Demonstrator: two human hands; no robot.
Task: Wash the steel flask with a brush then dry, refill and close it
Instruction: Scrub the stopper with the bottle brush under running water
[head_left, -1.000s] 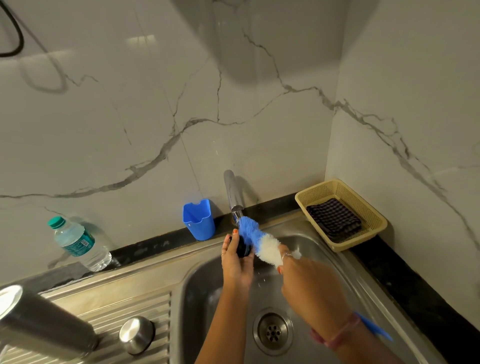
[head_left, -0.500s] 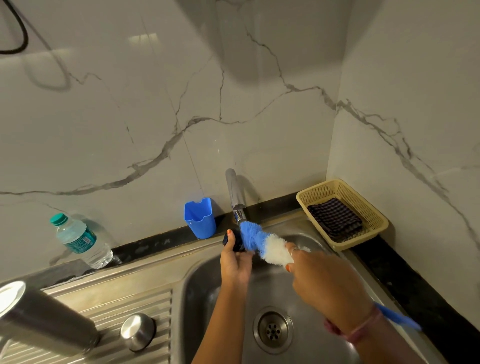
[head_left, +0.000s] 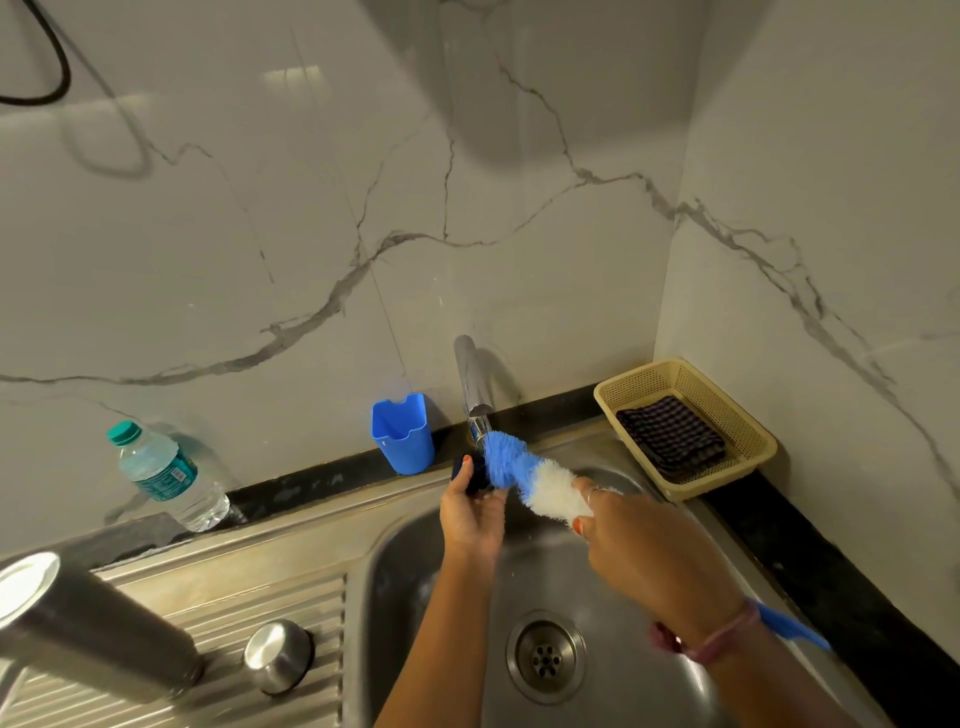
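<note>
The steel flask (head_left: 78, 618) stands open-mouthed on the ribbed drainboard at the lower left. Its steel cap (head_left: 278, 656) sits beside it. Over the sink basin (head_left: 415, 561) my left hand (head_left: 470, 512) grips a small dark part (head_left: 470, 473), the flask's inner stopper by the look of it. My right hand (head_left: 649, 551) grips the bottle brush by its handle. The brush's blue and white bristles (head_left: 524, 475) press against the dark part, just under the tap spout (head_left: 474, 384). The blue handle end (head_left: 795, 631) sticks out behind my right wrist.
A plastic water bottle (head_left: 166, 475) stands on the black ledge at the left. A blue plastic holder (head_left: 402, 434) sits beside the tap. A cream basket (head_left: 748, 426) with a dark checked cloth (head_left: 670, 436) stands in the right corner. The drain (head_left: 545, 657) lies below my hands.
My right hand has drawn back to the right, pulling the brush bristles across the dark part. My left hand has kept its place under the tap.
</note>
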